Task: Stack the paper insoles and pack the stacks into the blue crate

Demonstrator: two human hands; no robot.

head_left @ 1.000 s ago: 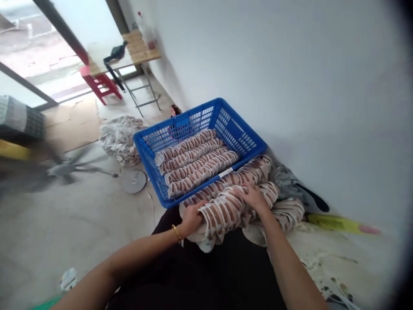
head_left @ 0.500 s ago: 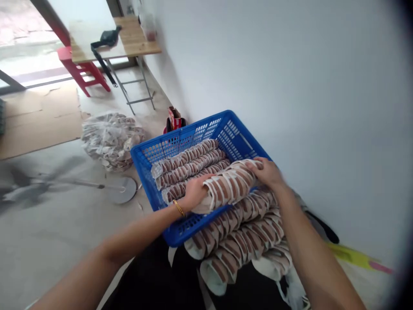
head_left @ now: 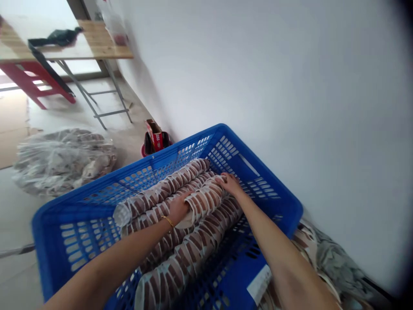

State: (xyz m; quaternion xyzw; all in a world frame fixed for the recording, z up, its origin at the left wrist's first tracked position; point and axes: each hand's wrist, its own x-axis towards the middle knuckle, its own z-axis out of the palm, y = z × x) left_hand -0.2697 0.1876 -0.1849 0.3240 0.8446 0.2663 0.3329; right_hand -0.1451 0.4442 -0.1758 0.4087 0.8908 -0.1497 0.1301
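A short stack of nested brown pieces with white edges [head_left: 206, 199] is held between my two hands, inside a blue plastic crate [head_left: 274, 189]. My left hand [head_left: 179, 209] grips its near left end, the fingers partly hidden inside the opening. My right hand [head_left: 229, 184] is closed over the far right end. Below the held stack lies a long stack of the same kind [head_left: 190, 254]. Further long stacks, one on the far side [head_left: 164, 189], lie side by side in the crate. What the pieces are I cannot make out.
A clear plastic bag of similar pieces [head_left: 64, 159] sits on the floor at left. Beyond it stand a wooden folding table [head_left: 106, 47] and a red stool [head_left: 38, 82]. A red box [head_left: 155, 137] is beside the white wall [head_left: 258, 86]. Cloth [head_left: 338, 262] lies right of the crate.
Both hands have carried the held stack from the crate's near edge down into the crate, among the other stacks. The view has moved closer, so the crate looks larger.
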